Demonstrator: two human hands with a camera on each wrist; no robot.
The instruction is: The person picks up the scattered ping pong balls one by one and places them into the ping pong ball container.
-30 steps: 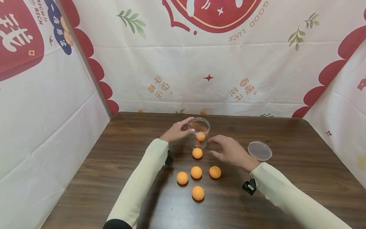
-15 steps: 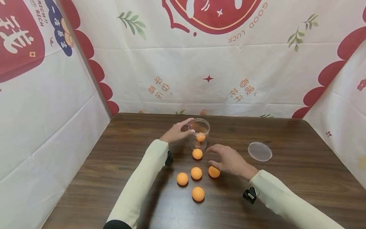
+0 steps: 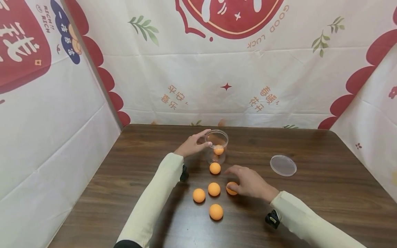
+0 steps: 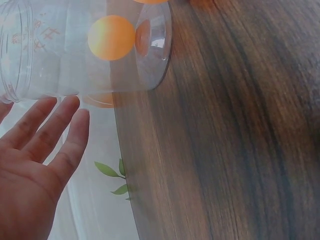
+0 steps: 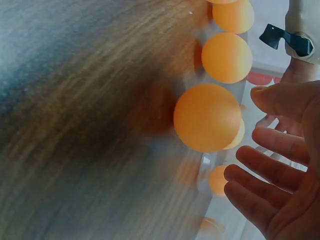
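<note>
A clear plastic jar (image 3: 216,156) stands upright and uncapped near the table's back edge, with one orange ping-pong ball (image 4: 111,38) inside at its base. My left hand (image 3: 190,145) holds it from the left, thumb and fingers around the threaded rim. Further right, my right hand (image 3: 252,182) hovers with fingers spread above the rightmost ball (image 3: 231,188); its thumb overlaps that ball in the head view. In the right wrist view a gap shows between the fingertips and the nearest ball (image 5: 207,117). Another ball (image 3: 215,168) lies just in front of the jar.
Three more orange balls lie toward the table's front: a middle one (image 3: 214,189), a left one (image 3: 199,195) and a front one (image 3: 216,212). A clear round lid (image 3: 283,165) lies flat at the right. Printed cloth (image 3: 198,69) hangs behind the dark wooden table (image 3: 130,172).
My right hand has moved down and toward the front, from beside the jar to over the rightmost ball, partly covering it. My left hand stays on the jar.
</note>
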